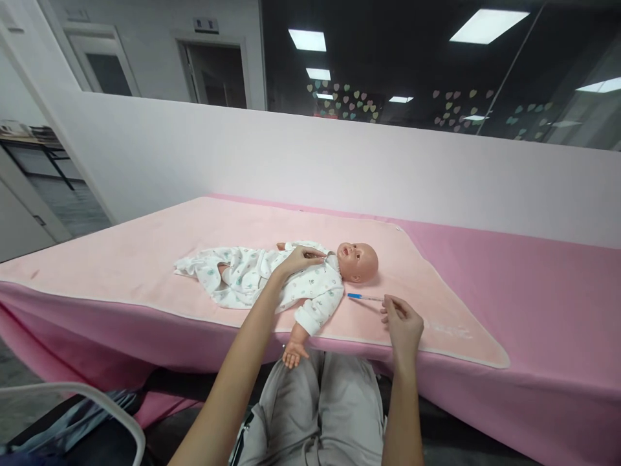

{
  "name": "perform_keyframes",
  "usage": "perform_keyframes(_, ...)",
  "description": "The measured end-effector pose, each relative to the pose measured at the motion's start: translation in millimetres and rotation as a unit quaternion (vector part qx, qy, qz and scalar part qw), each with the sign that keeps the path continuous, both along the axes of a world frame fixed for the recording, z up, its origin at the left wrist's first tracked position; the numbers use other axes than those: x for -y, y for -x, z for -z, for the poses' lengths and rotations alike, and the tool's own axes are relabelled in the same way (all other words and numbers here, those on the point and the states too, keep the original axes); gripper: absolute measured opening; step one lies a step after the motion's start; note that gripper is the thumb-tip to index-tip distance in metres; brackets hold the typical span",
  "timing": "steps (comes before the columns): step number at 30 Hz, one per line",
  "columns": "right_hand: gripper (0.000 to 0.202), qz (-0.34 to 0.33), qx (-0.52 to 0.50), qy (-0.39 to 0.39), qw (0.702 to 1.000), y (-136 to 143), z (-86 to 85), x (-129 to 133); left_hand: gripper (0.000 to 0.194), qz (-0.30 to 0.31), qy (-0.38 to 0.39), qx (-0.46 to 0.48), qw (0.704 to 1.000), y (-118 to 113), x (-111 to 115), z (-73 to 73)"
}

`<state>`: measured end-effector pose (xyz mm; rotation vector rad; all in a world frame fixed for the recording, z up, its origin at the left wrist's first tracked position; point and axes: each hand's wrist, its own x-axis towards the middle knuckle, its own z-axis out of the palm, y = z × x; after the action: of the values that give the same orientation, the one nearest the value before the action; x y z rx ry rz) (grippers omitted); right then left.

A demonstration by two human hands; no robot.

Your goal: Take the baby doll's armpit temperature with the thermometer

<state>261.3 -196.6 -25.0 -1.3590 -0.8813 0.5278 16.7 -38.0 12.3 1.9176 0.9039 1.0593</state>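
A baby doll (358,262) lies on its back, its head to the right, dressed in a white patterned romper (310,285). At the neck, my left hand (303,257) rests over the doll's chest, fingers closed on the romper's collar (332,260). My right hand (403,317) pinches one end of a slim, stick-like thermometer (366,297). Its blue end points left, just beside the doll's shoulder and above the mat. One doll arm (295,349) hangs over the table's front edge towards my lap.
A pale pink mat (436,310) lies under the doll on a table with a darker pink cloth (548,310). Behind it stands a white wall (339,168) with dark glass above. A curved pale bar (97,395) shows at lower left.
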Motion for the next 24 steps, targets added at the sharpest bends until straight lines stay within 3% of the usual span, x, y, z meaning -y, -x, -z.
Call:
perform_keyframes(2, 0.028, 0.037, 0.097, 0.069, 0.992, -7, 12.1, 5, 0.033, -0.002, -0.012, -0.016, 1.0, -1, 2, -1.6)
perform_keyframes(4, 0.024, 0.047, 0.221, 0.128, 0.966, -10, 16.7, 9, 0.03, 0.003, -0.019, -0.022, 1.0, -1, 3, -2.3)
perform_keyframes(7, 0.025, -0.005, 0.353, 0.18, 0.918, -5, 11.9, 10, 0.026, 0.011, -0.035, -0.037, 0.999, 0, 3, -2.0)
perform_keyframes(9, 0.025, -0.023, 0.385, 0.185, 0.904, 5, 1.0, 4, 0.026, 0.017, -0.041, -0.052, 0.998, 0, 3, -1.8)
perform_keyframes(13, 0.026, -0.025, 0.396, 0.088, 0.914, 43, -35.2, -35, 0.029, 0.034, -0.029, -0.049, 0.998, 1, 0, -1.1)
perform_keyframes(16, 0.031, -0.058, 0.478, 0.004, 0.877, 82, -54.0, -76, 0.028, 0.028, -0.032, -0.013, 0.999, 2, -4, 1.8)
perform_keyframes(18, 0.028, -0.072, 0.545, -0.018, 0.835, 102, -52.7, -100, 0.026, 0.013, -0.036, 0.018, 0.999, 2, -8, 4.7)
perform_keyframes(20, 0.027, -0.078, 0.571, -0.033, 0.816, 111, -41.7, -116, 0.024, -0.008, -0.035, 0.041, 0.999, 2, -11, 7.1)
perform_keyframes(24, 0.039, -0.092, 0.529, -0.162, 0.828, 107, -15.2, -126, 0.023, -0.028, -0.024, 0.065, 0.997, 0, -10, 6.2)
